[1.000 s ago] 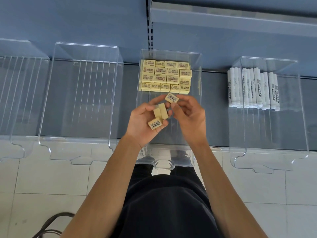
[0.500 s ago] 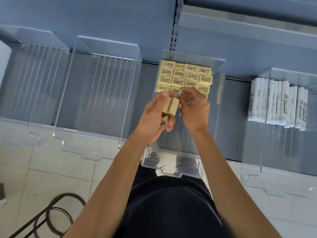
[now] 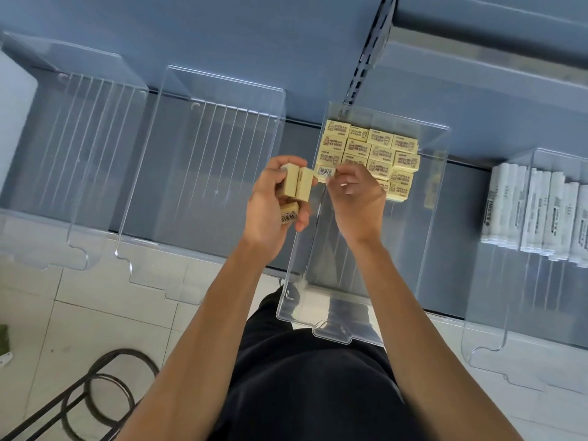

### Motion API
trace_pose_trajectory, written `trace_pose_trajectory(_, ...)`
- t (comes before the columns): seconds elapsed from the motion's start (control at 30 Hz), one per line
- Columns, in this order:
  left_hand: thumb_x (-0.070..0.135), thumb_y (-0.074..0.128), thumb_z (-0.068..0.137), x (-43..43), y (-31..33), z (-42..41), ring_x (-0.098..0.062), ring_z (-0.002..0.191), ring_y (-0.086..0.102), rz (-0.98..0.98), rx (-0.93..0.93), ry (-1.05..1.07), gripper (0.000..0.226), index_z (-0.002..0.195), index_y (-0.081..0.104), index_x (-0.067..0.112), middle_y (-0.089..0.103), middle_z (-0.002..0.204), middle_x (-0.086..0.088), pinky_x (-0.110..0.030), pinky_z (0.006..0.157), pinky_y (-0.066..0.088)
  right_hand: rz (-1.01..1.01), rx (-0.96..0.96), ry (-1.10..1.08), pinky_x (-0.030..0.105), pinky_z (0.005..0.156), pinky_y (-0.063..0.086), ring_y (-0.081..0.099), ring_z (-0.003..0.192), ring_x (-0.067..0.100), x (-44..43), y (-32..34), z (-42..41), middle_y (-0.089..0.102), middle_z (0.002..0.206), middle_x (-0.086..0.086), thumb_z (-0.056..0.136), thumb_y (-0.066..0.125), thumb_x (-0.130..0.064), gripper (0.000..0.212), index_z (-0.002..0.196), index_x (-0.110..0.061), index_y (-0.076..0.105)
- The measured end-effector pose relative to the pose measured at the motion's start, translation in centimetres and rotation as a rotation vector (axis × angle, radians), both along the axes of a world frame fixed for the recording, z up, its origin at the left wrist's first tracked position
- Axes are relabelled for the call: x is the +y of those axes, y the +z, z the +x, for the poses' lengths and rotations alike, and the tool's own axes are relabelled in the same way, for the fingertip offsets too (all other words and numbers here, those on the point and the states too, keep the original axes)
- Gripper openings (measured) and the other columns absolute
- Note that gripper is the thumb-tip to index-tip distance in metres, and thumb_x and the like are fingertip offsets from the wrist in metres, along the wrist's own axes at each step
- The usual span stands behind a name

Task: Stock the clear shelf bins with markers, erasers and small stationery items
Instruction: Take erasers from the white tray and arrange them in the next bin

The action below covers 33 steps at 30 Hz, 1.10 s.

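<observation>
Change noted: a second ago the right hand [image 3: 356, 194] was drawing one eraser [image 3: 326, 171] off the bundle in the left hand [image 3: 273, 202], with both hands close together over the middle of the eraser bin [image 3: 366, 281]; the hands have since parted, and the right hand has carried that eraser forward to the front left corner of the stacked erasers [image 3: 375, 151].

Right hand: thumb and fingertips pinch the eraser, barcode face up, at or just above the front row; contact with the row cannot be confirmed. Left hand: fingers curled round the remaining stock [image 3: 296, 186], two pieces upright side by side and at least one more lower in the palm, held just left of the bin wall.

Assessment: one eraser is about to be seated; the bundle is being fed in piece by piece, so several placements appear outstanding.

Containers on the shelf [image 3: 464, 198]: the eraser bin carries neat rows packed against its back wall, its front half bare; the marker bin [image 3: 496, 297] to the right holds white markers [image 3: 534, 211] laid side by side at the rear; the two left bins [image 3: 206, 170] [image 3: 79, 138] show only ribbed floors.
</observation>
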<state>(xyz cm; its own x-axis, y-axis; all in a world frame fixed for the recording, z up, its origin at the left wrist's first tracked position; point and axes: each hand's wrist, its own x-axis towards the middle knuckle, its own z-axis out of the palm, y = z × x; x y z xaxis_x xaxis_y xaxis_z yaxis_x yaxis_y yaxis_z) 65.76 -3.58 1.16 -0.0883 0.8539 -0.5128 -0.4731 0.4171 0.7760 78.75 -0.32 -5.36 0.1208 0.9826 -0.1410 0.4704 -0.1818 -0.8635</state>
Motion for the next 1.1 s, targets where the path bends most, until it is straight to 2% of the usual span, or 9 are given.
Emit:
trace_pose_trajectory(0.1,0.011,0.022,0.102,0.1,-0.1,-0.2,-0.017,0.039,0.042,-0.033,0.001,0.021,0.033,0.1,0.055,0.011,0.064,0.08,-0.006,-0.024,0.04,0.032,0.001,0.01,-0.007,0.003,0.063,0.045,0.061,0.068,-0.009,-0.6,0.0,-0.2,0.067,0.082,-0.003,0.088,0.07,-0.007,0.013,0.101,-0.006,0.067)
trace_pose_trajectory(0.3,0.012,0.022,0.103,0.0,-0.3,-0.1,-0.017,0.039,0.042,-0.054,0.016,0.018,0.034,0.099,0.056,0.012,0.064,0.079,-0.005,-0.024,0.04,0.032,-0.044,0.015,0.002,0.009,0.062,0.049,0.062,0.066,0.0,-0.1,0.3,-0.1,0.066,0.078,-0.008,0.088,0.071,-0.015,0.009,0.096,-0.014,0.066)
trace_pose_trajectory(0.43,0.012,0.023,0.103,-0.6,-0.7,-0.2,-0.017,0.04,0.043,-0.064,0.024,0.035,0.033,0.1,0.056,0.011,0.064,0.081,-0.006,-0.023,0.039,0.033,-0.076,-0.023,0.009,0.006,0.062,0.047,0.061,0.062,-0.007,-1.3,-0.1,0.2,0.065,0.072,-0.011,0.087,0.072,-0.02,0.015,0.099,-0.011,0.068)
trace_pose_trajectory(0.6,0.012,0.023,0.103,-0.8,-0.9,-0.2,-0.016,0.04,0.043,-0.066,0.038,0.056,0.032,0.101,0.055,0.011,0.063,0.084,-0.008,-0.024,0.04,0.033,-0.068,-0.03,-0.019,0.003,0.063,0.047,0.059,0.065,-0.009,-1.7,-0.6,-0.3,0.067,0.076,-0.008,0.087,0.072,-0.015,0.011,0.096,-0.008,0.07)
trace_pose_trajectory(0.77,0.012,0.023,0.103,-1.0,-1.2,-0.2,-0.016,0.041,0.044,-0.084,0.042,0.058,0.032,0.102,0.055,0.011,0.063,0.085,-0.009,-0.024,0.04,0.034,-0.111,-0.093,-0.168,0.007,0.064,0.05,0.062,0.064,-0.002,-2.3,-1.5,-0.9,0.074,0.08,-0.003,0.086,0.074,-0.021,0.013,0.093,-0.011,0.072)
trace_pose_trajectory(0.9,0.012,0.023,0.103,-1.0,-1.2,-0.3,-0.016,0.04,0.043,-0.093,0.049,0.062,0.032,0.101,0.055,0.011,0.063,0.086,-0.01,-0.024,0.04,0.034,-0.169,-0.102,-0.225,0.022,0.069,0.054,0.063,0.067,0.003,-2.1,-1.3,-1.8,0.071,0.075,-0.007,0.087,0.071,-0.021,0.005,0.087,-0.015,0.073)
trace_pose_trajectory(1.0,0.012,0.023,0.103,-1.0,-1.3,-0.3,-0.016,0.039,0.043,-0.083,0.072,0.047,0.032,0.101,0.055,0.012,0.064,0.086,-0.009,-0.024,0.04,0.034,-0.201,-0.107,-0.219,0.018,0.066,0.05,0.065,0.072,0.003,-2.2,-1.1,-2.1,0.075,0.082,-0.006,0.089,0.068,-0.023,0.009,0.087,-0.019,0.075)
trace_pose_trajectory(1.1,0.011,0.025,0.103,-1.0,-1.3,-0.3,-0.017,0.04,0.043,-0.058,0.093,0.029,0.031,0.102,0.055,0.012,0.065,0.085,-0.009,-0.024,0.04,0.034,-0.212,-0.049,-0.157,0.021,0.07,0.054,0.068,0.077,0.005,-2.2,-1.0,-1.2,0.075,0.086,-0.005,0.091,0.063,-0.021,0.015,0.091,-0.016,0.077)
